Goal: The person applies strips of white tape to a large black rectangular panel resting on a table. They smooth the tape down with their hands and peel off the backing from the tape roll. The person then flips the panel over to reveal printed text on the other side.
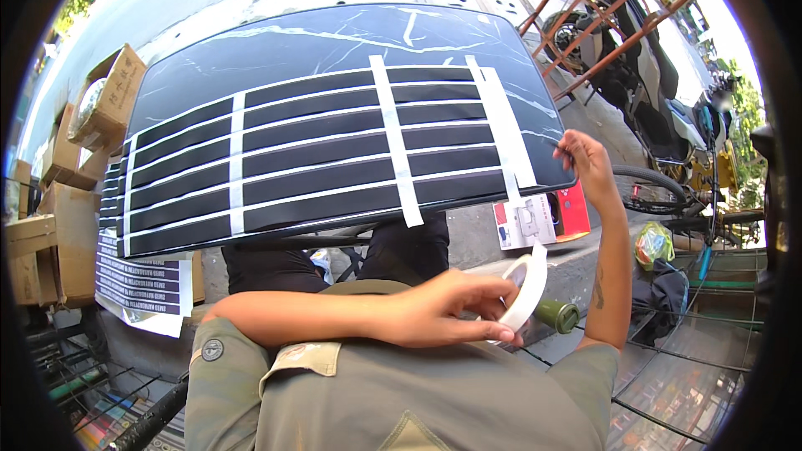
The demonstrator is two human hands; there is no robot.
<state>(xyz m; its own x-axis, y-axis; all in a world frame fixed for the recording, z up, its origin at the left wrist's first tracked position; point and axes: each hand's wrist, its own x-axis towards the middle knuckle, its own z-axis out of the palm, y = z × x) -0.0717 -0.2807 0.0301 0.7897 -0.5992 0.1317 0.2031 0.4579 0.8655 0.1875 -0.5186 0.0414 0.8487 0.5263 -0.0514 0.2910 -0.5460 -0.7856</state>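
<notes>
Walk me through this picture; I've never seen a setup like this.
No machine here: these are a person's two bare hands. The single picture comes from a wide fisheye camera on that person's head, looking down, so straight edges look bent. On the dark marble-patterned tabletop lie black strips, crossed by white bands. The left hand holds a roll of white tape. The right hand is at the tabletop's right edge; its exact grip is unclear.

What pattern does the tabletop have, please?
The tabletop is dark with white, marble-like veins, best seen in the head view.
</notes>
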